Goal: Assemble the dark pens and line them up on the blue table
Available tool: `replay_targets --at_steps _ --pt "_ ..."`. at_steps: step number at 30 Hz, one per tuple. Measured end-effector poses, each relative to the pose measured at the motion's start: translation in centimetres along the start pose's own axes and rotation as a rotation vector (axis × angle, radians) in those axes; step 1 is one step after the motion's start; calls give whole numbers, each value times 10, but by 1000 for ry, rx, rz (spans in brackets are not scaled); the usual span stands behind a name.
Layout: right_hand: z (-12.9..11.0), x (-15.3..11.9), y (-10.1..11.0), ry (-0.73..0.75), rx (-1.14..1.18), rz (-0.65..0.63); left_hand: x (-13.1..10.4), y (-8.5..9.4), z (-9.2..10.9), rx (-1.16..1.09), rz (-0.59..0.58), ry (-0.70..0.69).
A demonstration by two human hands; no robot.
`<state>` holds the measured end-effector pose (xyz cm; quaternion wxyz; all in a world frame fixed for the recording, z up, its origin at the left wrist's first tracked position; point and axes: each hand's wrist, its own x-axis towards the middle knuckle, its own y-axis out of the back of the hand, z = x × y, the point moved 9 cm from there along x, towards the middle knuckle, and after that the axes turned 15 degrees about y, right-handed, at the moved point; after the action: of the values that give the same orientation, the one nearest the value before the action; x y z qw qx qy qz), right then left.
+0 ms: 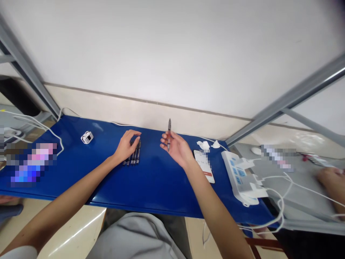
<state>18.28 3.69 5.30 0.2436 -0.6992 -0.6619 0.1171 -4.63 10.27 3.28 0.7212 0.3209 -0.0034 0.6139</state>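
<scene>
My right hand (175,146) is raised over the blue table (151,187), palm up. Between its fingers it grips a dark pen (169,126), which stands nearly upright with its tip end above the fingers. My left hand (128,145) rests over the upper part of a row of several dark pens (134,158) lying side by side on the table. Its thumb and forefinger are apart in a loose curve, and nothing shows held between them. The far ends of the row are partly hidden under that hand.
A white phone-like device (204,166) lies right of my right hand, with crumpled white tissue (203,145) behind it. Farther right is a power strip (237,178) with plugs and cables. A small white device (87,137) sits left. Another person's hand (330,180) shows far right.
</scene>
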Motion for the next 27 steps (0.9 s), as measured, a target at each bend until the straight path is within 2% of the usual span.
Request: replay_targets --at_steps 3,6,7,9,12,16,20,25,27 --pt "34 11 0 -117 54 -22 -1 -2 9 -119 -37 17" --pt "61 12 -3 -192 79 -66 1 -12 12 -324 -99 145" --pt "67 10 -5 -202 90 -87 2 -21 14 -393 -157 191" --pt "76 6 -9 -209 107 -130 4 -40 18 -512 -277 283" --pt "83 -2 -13 -215 108 -189 7 -65 26 -702 -390 380" --pt "83 -11 -10 -203 49 -233 8 -89 36 -885 -483 425" --pt "73 -12 0 -58 -189 -204 5 -91 26 -905 -423 453" --pt "59 -10 -1 192 -662 -220 1 -73 6 -848 -229 486" --pt "57 -9 -1 250 -750 -218 1 -71 7 -891 -230 476"
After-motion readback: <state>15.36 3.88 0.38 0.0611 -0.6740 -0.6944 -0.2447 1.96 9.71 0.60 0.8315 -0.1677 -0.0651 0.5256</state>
